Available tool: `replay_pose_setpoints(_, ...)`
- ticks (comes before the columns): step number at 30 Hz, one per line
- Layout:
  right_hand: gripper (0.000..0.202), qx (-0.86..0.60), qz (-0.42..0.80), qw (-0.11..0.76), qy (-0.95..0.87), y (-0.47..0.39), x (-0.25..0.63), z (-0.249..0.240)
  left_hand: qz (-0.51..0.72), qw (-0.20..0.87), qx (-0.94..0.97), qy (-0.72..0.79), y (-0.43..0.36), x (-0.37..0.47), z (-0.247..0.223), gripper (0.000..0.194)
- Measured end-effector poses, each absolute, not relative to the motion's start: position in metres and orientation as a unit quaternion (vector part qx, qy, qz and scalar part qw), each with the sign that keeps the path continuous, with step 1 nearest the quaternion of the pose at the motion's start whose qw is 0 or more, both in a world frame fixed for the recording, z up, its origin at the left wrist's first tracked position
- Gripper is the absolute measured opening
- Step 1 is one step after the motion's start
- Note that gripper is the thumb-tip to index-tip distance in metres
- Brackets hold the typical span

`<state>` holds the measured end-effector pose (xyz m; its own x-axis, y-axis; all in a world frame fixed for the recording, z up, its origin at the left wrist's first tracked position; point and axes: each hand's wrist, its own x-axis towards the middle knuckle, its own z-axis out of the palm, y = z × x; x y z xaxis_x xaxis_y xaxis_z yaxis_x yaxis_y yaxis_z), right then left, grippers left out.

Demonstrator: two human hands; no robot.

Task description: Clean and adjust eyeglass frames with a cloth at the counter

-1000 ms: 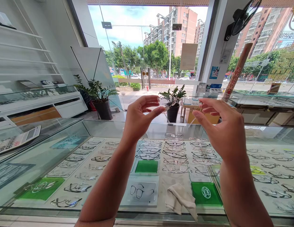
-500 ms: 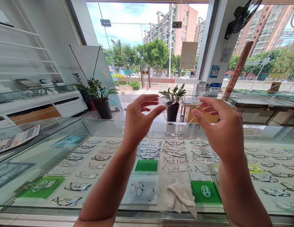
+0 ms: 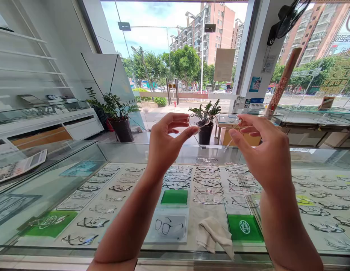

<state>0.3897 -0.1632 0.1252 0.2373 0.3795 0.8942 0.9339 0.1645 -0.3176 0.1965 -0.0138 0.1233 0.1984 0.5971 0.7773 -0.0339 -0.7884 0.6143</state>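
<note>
A pair of thin-rimmed eyeglasses with clear lenses is held up over the glass counter, its temples pointing back and down toward me. My left hand pinches the left end of the frame between thumb and fingers. At the other end, my right hand grips the frame near the hinge, thumb below and fingers above. Against the bright background the frame is hard to trace between the hands. Below them, a crumpled beige cloth lies on the counter near its front edge.
Rows of eyeglasses fill the glass display case, with green cards and a picture card of glasses among them. A calculator rests at the left. Potted plants stand beyond the counter, before the glass door.
Both hands keep their hold on the eyeglasses, almost unmoved. The view has shifted very slightly.
</note>
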Motion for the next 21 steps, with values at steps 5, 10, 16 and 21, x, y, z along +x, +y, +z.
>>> replay_pose_setpoints(5,0.037,-0.6,-0.26,0.512,-0.557,-0.162,0.393,0.124,0.617,0.231,0.726,0.197,-0.018,0.196,0.124,0.043)
replay_pose_setpoints(10,0.04,-0.615,-0.247,0.501,-0.556,-0.16,0.394,0.124,0.628,0.199,0.726,0.197,-0.022,0.197,0.123,0.04)
replay_pose_setpoints(16,0.045,-0.631,-0.232,0.493,-0.552,-0.158,0.396,0.122,0.635,0.162,0.727,0.204,-0.025,0.199,0.12,0.042)
replay_pose_setpoints(21,0.05,-0.649,-0.204,0.482,-0.552,-0.155,0.404,0.122,0.64,0.123,0.731,0.2,-0.029,0.204,0.116,0.04)
